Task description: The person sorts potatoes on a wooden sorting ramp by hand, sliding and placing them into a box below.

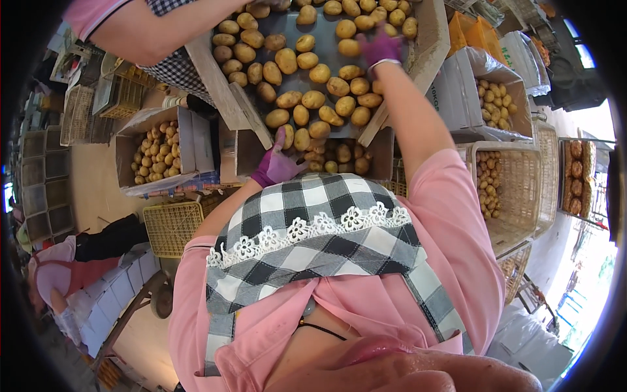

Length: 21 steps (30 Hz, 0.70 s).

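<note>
Many potatoes (285,61) lie on a grey sorting surface (320,32) between worn boards (421,72) that narrow toward me. My right hand (381,49), in a purple glove, reaches far over the right side with fingers spread among the potatoes. No potato is visibly gripped in it. Down at the narrow near end, my left hand (277,166), gloved in purple too, is open beside the outlet, its raised finger close to the potatoes there. Below the outlet, a carton (382,147) partly hidden by my apron holds more potatoes.
A potato-filled carton (196,140) stands left, above a yellow crate (171,228). On the right are another potato carton (457,85) and a pale plastic crate (513,228) of small potatoes. A co-worker's arm (157,29) crosses the upper left; another person (62,268) is at lower left.
</note>
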{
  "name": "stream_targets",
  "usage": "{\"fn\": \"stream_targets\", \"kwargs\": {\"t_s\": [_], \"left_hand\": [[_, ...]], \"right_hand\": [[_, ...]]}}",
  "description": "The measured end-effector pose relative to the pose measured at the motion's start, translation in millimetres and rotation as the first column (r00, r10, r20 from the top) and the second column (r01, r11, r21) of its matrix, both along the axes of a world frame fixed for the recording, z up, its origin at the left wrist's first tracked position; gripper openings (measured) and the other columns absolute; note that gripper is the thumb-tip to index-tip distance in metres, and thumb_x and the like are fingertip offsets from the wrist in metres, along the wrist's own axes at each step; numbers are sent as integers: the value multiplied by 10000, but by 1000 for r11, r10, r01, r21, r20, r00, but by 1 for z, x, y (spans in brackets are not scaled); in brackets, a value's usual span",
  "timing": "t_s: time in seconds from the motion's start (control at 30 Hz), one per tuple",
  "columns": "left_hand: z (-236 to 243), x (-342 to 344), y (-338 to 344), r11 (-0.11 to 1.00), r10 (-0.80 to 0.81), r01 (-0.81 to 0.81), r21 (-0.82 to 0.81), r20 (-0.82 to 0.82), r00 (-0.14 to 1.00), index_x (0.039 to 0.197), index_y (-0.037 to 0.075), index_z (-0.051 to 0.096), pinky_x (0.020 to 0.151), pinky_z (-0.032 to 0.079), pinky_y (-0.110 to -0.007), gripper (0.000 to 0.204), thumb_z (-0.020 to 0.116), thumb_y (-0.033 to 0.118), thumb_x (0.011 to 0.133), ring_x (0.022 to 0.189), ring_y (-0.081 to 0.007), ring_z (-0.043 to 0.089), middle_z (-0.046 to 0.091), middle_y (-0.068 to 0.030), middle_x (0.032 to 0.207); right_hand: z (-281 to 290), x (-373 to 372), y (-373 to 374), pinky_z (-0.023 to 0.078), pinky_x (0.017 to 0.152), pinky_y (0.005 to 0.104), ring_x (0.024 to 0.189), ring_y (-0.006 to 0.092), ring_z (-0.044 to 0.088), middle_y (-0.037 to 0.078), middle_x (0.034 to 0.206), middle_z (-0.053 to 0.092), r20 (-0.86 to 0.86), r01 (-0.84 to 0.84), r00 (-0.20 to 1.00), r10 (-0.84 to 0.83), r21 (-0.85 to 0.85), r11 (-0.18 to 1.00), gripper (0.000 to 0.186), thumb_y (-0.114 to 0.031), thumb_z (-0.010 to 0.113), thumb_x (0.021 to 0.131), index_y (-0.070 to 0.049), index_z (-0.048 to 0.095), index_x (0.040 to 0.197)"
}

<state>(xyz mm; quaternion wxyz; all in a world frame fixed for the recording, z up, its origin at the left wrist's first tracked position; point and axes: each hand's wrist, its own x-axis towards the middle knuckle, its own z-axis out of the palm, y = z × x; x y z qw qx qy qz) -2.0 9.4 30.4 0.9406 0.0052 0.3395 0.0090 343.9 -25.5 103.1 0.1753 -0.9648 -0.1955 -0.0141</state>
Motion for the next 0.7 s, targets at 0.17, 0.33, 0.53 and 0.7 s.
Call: {"fn": "stream_targets", "kwargs": {"t_s": [0.17,0.33,0.53,0.7], "left_hand": [[2,0,-10,-510,-113,437,741,-561,820,1359,-54,-256,1059,327,-331,1285,792,328,722,1196,-243,485,413,-213,1344],[-47,-6,3,-377,-222,361,853,-462,859,1348,-63,145,1032,372,-333,989,795,315,705,1213,-290,486,441,-246,1328],[-72,-10,15,-324,-460,271,906,-401,792,1377,-37,341,1014,403,-326,879,795,291,699,1220,-313,489,478,-234,1317],[-68,-13,-7,718,-216,230,658,-104,971,1323,54,419,1072,331,-364,738,654,497,782,1197,-265,509,527,-111,1309]], "right_hand": [[-7,-165,6,172,1057,648,1327,540,163,192,1488,228,161,-551,802,575,-173,816,732,-524,569,804,-204,338,1421],[18,-157,-55,237,1079,573,1364,427,237,88,1467,347,-196,-888,425,884,-278,366,580,-485,510,857,-259,418,1383],[16,43,-41,475,906,451,1128,323,562,204,1271,515,22,-374,924,381,246,894,480,-360,550,860,-144,485,1284],[-1,-90,50,104,997,740,1309,458,312,178,1448,335,-399,-629,728,557,-711,314,670,-532,401,865,-83,412,1363]]}}
